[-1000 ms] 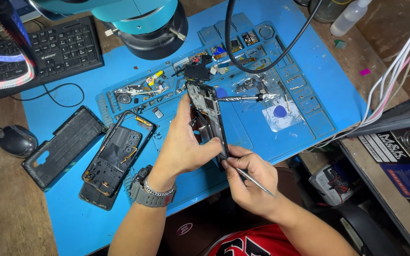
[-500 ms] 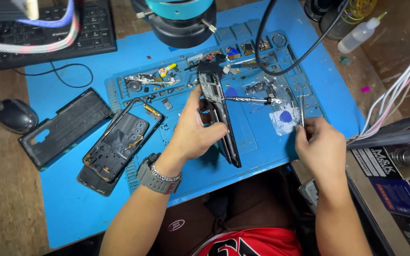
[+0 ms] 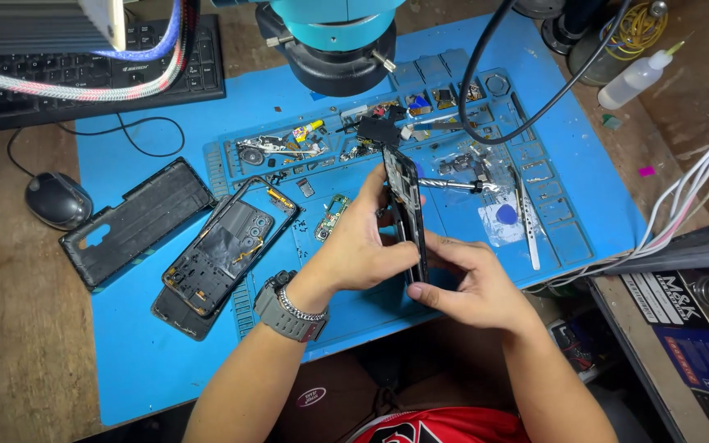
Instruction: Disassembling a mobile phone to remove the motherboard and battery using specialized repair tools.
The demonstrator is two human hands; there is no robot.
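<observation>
Hands of one person meet over a blue work mat (image 3: 166,361), seen from above. The left hand (image 3: 354,246), with a grey watch (image 3: 285,310) and a metal bracelet on its wrist, is curled around a dark opened phone (image 3: 408,217) held on edge, so only its thin side and part of its inner face show. The right hand (image 3: 473,283) pinches the phone's lower end between thumb and fingers; the fingertips underneath are hidden, and whether it holds anything else cannot be made out.

On the mat to the left lie a second opened phone frame (image 3: 227,246) stacked on another dark piece, and a black back cover (image 3: 137,217) just beside it. Behind the hands, a tray area of the mat holds small parts, too fine to identify, with tweezers (image 3: 525,217) and a blue pick (image 3: 506,215) to the right. A teal microscope head (image 3: 338,37) is cut off at the top edge. A keyboard (image 3: 84,74) and mouse (image 3: 57,199) sit far left, partly covered by a braided cable (image 3: 67,86).
</observation>
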